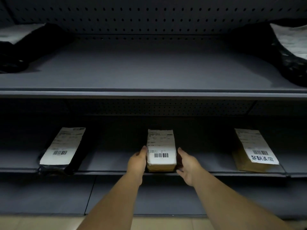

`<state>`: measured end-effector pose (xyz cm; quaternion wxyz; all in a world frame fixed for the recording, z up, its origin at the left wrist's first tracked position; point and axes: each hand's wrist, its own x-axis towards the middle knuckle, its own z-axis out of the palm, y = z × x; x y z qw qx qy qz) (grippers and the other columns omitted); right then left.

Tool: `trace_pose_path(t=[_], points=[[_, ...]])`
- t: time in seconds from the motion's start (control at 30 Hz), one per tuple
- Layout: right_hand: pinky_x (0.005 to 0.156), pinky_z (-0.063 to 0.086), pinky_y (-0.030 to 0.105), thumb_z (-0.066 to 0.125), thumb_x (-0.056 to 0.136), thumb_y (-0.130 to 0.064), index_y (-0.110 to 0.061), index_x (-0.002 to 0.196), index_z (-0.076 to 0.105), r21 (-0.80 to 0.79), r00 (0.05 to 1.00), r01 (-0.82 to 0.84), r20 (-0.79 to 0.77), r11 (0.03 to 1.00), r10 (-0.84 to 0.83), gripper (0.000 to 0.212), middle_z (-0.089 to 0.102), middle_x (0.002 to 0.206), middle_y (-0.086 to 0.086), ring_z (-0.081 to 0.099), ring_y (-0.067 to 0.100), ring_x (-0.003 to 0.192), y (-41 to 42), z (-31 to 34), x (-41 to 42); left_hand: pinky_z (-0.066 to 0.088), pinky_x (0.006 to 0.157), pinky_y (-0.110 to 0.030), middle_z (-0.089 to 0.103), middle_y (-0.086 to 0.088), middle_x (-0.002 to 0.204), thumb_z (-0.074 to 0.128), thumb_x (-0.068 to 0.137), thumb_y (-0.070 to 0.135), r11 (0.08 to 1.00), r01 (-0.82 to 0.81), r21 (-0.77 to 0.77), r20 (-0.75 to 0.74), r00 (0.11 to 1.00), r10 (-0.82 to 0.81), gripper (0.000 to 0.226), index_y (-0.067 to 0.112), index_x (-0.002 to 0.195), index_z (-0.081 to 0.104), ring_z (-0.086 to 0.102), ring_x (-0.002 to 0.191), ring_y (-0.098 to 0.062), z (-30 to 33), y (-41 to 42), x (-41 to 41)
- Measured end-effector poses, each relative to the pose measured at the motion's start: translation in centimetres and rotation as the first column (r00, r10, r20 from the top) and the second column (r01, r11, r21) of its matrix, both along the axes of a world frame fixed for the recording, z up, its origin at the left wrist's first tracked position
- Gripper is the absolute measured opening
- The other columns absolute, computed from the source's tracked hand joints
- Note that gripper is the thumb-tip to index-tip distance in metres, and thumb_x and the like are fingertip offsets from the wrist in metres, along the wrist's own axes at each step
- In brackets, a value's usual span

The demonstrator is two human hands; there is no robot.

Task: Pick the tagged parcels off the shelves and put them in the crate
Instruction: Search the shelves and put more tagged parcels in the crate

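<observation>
A small brown cardboard parcel (160, 151) with a white barcode label on top lies at the front of the middle shelf (106, 163). My left hand (137, 161) presses against its left side, thumb along the top edge. My right hand (186, 165) cups its right side, fingers partly hidden behind the box. The parcel rests on the shelf between both hands. To the right lies a brown parcel (254, 151) whose label carries handwritten black characters. To the left lies a black bag parcel (62, 146) with a white label. No crate is in view.
The upper shelf (149, 70) carries a black bag parcel (25, 47) at far left and another black bag parcel (289, 52) at far right, both with white labels. A pegboard back panel (149, 15) closes the shelves. A lower shelf (49, 196) and tan floor (41, 223) lie below.
</observation>
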<state>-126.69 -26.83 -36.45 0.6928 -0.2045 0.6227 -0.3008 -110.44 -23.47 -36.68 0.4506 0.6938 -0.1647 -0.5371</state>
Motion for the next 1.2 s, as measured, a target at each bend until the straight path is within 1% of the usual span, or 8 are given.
trace_pose_path(t=[0.1,0.23,0.37,0.5,0.6,0.73,0.9,1.2], points=[[0.110,0.037,0.043,0.054,0.092,-0.044,-0.012,0.136,0.046,0.027,0.998,0.027,0.059,0.999,-0.028,0.055,0.056,0.132,0.012,0.051,0.028,0.123,-0.4,-0.5,0.3,0.047,0.064,-0.027,0.067,0.001,0.088,0.050,0.092,0.047,1.000,-0.015,-0.014,-0.092,0.996,0.013,0.029,0.020,0.096,0.060,0.061,0.082,-0.014,-0.1,-0.3,-0.1],[0.109,0.034,0.041,0.049,0.094,-0.049,-0.016,0.141,0.041,0.041,0.993,0.037,0.107,0.998,-0.041,0.058,0.054,0.136,0.011,0.049,0.027,0.126,-0.6,-0.4,0.3,0.048,0.060,-0.027,0.068,-0.001,0.087,0.050,0.093,0.045,0.999,-0.031,-0.013,-0.137,0.990,0.029,0.023,0.024,0.087,0.059,0.063,0.081,-0.015,0.0,-0.5,0.1],[0.110,0.033,0.040,0.050,0.093,-0.049,-0.016,0.140,0.044,0.041,0.990,0.028,0.140,0.999,-0.034,0.058,0.058,0.132,0.010,0.052,0.026,0.125,-0.4,0.1,0.1,0.050,0.071,-0.031,0.068,-0.002,0.093,0.052,0.092,0.045,1.000,-0.004,-0.024,-0.145,0.989,0.000,0.020,0.027,0.089,0.058,0.063,0.089,-0.018,0.3,-0.4,0.4],[0.102,0.043,0.037,0.056,0.090,-0.046,-0.014,0.127,0.055,0.000,0.986,0.028,0.165,1.000,-0.028,0.049,0.066,0.118,0.010,0.060,0.025,0.111,0.1,0.9,-0.1,0.051,0.079,-0.034,0.070,-0.001,0.095,0.057,0.089,0.046,0.998,0.009,-0.059,-0.141,0.990,-0.017,0.016,0.029,0.090,0.056,0.065,0.092,-0.019,0.9,0.1,0.6],[0.105,0.041,0.041,0.061,0.086,-0.045,-0.014,0.126,0.057,-0.050,0.988,-0.003,0.151,0.999,0.010,0.050,0.065,0.120,0.009,0.057,0.026,0.116,0.4,1.6,-0.2,0.052,0.088,-0.040,0.071,-0.003,0.100,0.061,0.086,0.044,0.995,0.007,-0.096,-0.139,0.990,-0.020,0.023,0.027,0.101,0.058,0.065,0.097,-0.021,1.6,0.6,0.8],[0.095,0.044,0.036,0.066,0.083,-0.039,-0.014,0.122,0.059,-0.120,0.986,-0.029,0.159,0.992,0.048,0.046,0.069,0.114,0.005,0.057,0.021,0.114,1.3,2.5,-0.5,0.054,0.074,-0.034,0.073,-0.003,0.100,0.061,0.087,0.040,0.988,0.007,-0.153,-0.151,0.988,-0.030,0.021,0.025,0.102,0.063,0.066,0.096,-0.021,2.8,1.5,0.8],[0.098,0.048,0.042,0.064,0.087,-0.030,-0.016,0.117,0.061,-0.171,0.982,-0.012,0.182,0.985,0.044,0.033,0.072,0.110,0.006,0.062,0.023,0.111,2.9,3.3,-1.3,0.055,0.060,-0.028,0.075,0.000,0.094,0.059,0.090,0.034,0.975,0.041,-0.217,-0.147,0.986,-0.074,0.020,0.022,0.105,0.064,0.072,0.086,-0.016,4.0,3.3,0.4],[0.103,0.045,0.043,0.059,0.092,-0.025,-0.015,0.117,0.064,-0.249,0.982,-0.018,0.176,0.968,0.064,0.028,0.072,0.111,0.008,0.062,0.028,0.113,6.2,4.2,-2.3,0.052,0.068,-0.027,0.075,-0.001,0.098,0.060,0.090,0.027,0.963,0.042,-0.267,-0.154,0.984,-0.086,0.018,0.021,0.105,0.067,0.072,0.086,-0.014,4.8,6.5,-0.6]])
